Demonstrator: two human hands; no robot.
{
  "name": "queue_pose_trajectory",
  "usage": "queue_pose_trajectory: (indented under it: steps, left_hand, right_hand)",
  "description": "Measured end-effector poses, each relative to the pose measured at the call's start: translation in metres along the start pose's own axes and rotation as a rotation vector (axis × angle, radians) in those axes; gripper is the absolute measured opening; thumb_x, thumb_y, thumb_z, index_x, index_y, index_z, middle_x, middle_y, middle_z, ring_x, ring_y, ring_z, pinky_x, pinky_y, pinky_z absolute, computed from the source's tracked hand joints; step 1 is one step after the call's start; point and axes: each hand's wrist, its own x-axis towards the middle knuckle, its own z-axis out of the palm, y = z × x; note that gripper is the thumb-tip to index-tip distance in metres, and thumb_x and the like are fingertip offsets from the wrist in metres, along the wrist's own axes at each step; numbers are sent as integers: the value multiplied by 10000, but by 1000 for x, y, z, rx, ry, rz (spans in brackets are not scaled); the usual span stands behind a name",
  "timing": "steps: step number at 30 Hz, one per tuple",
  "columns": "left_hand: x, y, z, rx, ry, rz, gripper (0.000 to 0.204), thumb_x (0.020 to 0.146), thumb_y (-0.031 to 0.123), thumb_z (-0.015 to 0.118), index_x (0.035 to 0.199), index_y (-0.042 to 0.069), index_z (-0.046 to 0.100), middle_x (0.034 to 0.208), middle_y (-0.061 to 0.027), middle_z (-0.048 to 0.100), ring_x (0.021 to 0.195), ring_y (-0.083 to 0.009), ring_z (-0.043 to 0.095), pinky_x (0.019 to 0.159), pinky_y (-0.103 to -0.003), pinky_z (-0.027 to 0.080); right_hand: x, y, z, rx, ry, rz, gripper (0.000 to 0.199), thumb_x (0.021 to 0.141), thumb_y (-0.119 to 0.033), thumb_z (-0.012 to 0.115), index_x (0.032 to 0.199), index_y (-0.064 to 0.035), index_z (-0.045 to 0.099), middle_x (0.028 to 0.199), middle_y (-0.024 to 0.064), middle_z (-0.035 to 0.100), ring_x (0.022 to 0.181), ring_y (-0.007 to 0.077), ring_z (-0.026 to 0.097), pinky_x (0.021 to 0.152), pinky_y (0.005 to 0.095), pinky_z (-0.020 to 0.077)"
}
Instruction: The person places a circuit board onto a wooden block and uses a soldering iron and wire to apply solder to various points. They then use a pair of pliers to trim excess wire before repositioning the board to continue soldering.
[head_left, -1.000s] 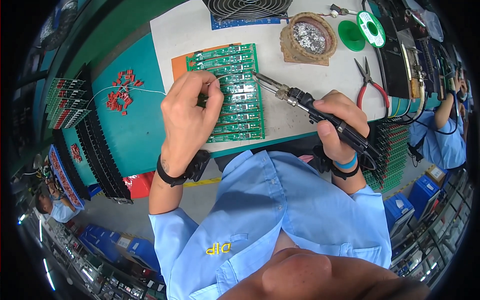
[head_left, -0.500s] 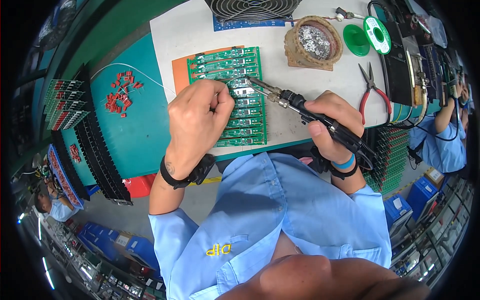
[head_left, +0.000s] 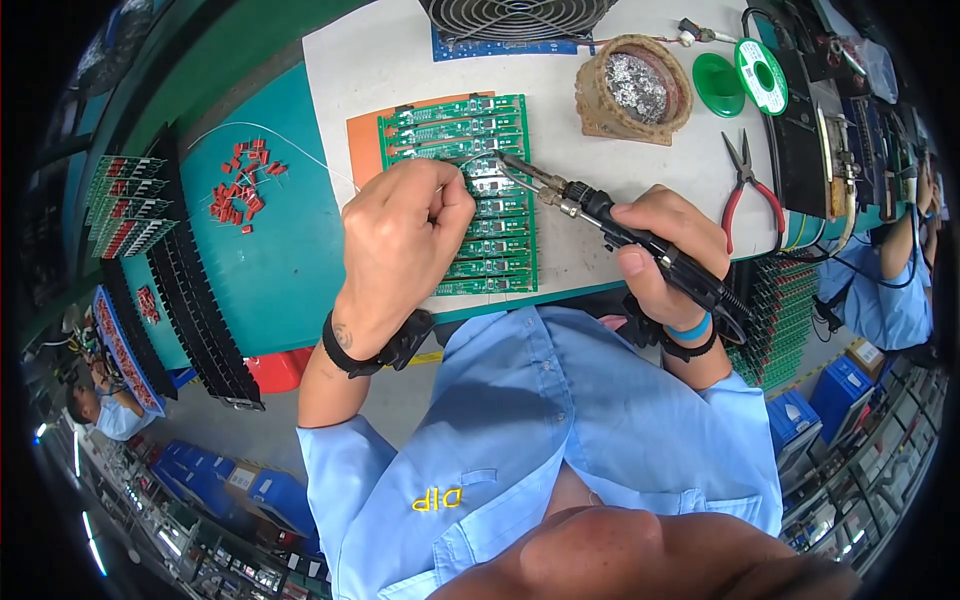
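A panel of green circuit boards (head_left: pixel 505 222) lies in front of me, partly over an orange sheet (head_left: pixel 364 150). My right hand (head_left: pixel 672 245) is wrapped round a black soldering iron (head_left: pixel 640 238), its tip angled left onto a board in the panel's upper half. Closed in a pinch, my left hand (head_left: pixel 405 222) holds thin solder wire (head_left: pixel 285 150), which trails away to the left and reaches toward the iron's tip. That hand hides the panel's left side.
Red components (head_left: pixel 240 190) lie loose on the green mat at left, near black racks (head_left: pixel 200 300). A crusty pot of solder scraps (head_left: pixel 638 90), a green-and-white solder reel (head_left: pixel 760 75) and red-handled pliers (head_left: pixel 748 190) stand at right. A fan (head_left: pixel 515 15) is at the back.
Both hands keep their grips, and the iron stays at nearly the same spot on the board. The whole view has shifted very slightly.
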Motion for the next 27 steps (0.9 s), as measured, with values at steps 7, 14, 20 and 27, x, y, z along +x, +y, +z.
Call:
queue_pose_trajectory:
  steps: [7, 14, 20, 27]
  left_hand:
    - [1, 3, 0, -1, -27, 0, 148, 786, -52, 771, 831, 34, 659, 721, -89, 678, 602, -240, 655, 551, -360, 525]
    - [-3, 8, -8, 12, -18, -22, 145, 789, -52, 773, 848, 40, 678, 733, -87, 682, 616, -252, 654, 569, -368, 531]
    - [6, 4, -19, 62, 32, 35, 138, 801, -37, 783, 876, 46, 702, 761, -75, 693, 656, -246, 649, 606, -363, 508]
    - [13, -4, -17, 79, 16, 51, 121, 816, -7, 785, 886, 51, 705, 778, -69, 677, 716, -246, 631, 667, -371, 442]
  right_hand:
    - [3, 1, -1, 29, -5, -43, 317, 777, -21, 809, 1077, 64, 747, 823, 146, 708, 700, 225, 674, 637, 316, 523]
    - [3, -1, -1, 17, -3, -49, 325, 768, -18, 811, 1076, 63, 747, 820, 143, 705, 701, 225, 675, 635, 316, 520]
    - [1, -2, -7, 0, 14, -41, 292, 825, -86, 793, 1066, 69, 737, 838, 155, 706, 706, 228, 661, 646, 321, 511]
    - [7, -5, -9, -40, 43, 7, 336, 898, -200, 757, 1046, 98, 711, 871, 180, 704, 715, 246, 633, 654, 341, 490]
